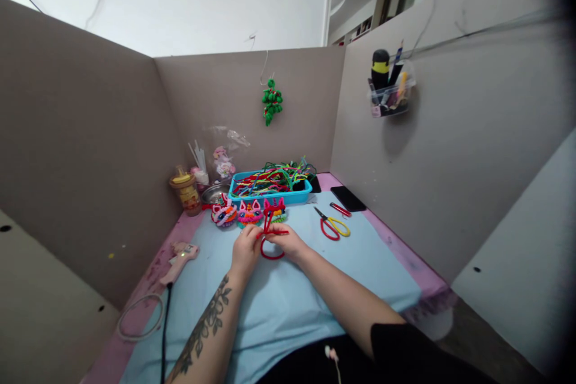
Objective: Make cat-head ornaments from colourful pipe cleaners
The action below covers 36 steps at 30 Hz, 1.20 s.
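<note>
Both my hands meet over the middle of the blue cloth, pinching a red pipe cleaner (272,258) between them. It is bent into a round loop hanging below the fingers, with ends sticking up and to the right. My left hand (246,247) closes on its left side, and my right hand (288,241) closes on its right side. The fingertips partly hide where the strands cross. Just beyond the hands sit colourful fuzzy figures with ears: a left one (224,213), a middle one (250,213) and a right one (275,210), partly covered by the red strands.
A blue tray (270,198) of coloured pipe cleaners stands behind. Scissors (332,225), a small red tool (341,210) and a black phone (348,198) lie right. At left are a pink glue gun (180,263) with its cord and a yellow-lidded cup (186,193). Partitions surround the table.
</note>
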Motion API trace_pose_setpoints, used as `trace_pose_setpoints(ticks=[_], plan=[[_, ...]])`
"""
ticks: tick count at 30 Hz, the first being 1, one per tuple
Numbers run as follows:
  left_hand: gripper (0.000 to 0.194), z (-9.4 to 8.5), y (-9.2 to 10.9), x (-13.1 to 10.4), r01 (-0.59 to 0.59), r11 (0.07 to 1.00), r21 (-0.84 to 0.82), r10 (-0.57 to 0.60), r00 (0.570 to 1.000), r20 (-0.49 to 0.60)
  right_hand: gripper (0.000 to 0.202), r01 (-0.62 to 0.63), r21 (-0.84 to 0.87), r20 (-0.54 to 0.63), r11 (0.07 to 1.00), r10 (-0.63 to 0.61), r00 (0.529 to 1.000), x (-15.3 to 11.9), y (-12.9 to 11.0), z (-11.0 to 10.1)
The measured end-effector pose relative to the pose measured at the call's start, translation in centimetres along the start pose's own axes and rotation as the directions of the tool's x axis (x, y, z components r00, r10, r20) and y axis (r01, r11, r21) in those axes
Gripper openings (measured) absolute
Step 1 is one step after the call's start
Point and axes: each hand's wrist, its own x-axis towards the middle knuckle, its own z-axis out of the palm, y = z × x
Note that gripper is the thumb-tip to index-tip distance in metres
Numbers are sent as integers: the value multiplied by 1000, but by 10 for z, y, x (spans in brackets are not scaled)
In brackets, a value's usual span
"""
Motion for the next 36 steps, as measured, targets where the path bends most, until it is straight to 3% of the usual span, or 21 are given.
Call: trace_pose_setpoints(ticks=[5,11,23,28,36], plan=[[15,-2,3,1,25,1000,11,-25,1000,2,21,19,-24,0,1000,-20,1000,1,2,-2],[15,-3,5,2,31,1000,3,-31,1000,-3,16,139,-219,-16,966,-146,989,1,2,-3],[14,2,1,0,100,995,11,-101,995,19,9,403,-613,109,679,-433,895,-4,-14,-5],[12,2,2,-1,165,984,63,-167,985,31,7,480,-670,209,566,-477,854,-3,-14,-7],[17,5,9,0,198,977,78,-199,980,7,11,515,-659,250,548,-486,837,-2,-16,-9]])
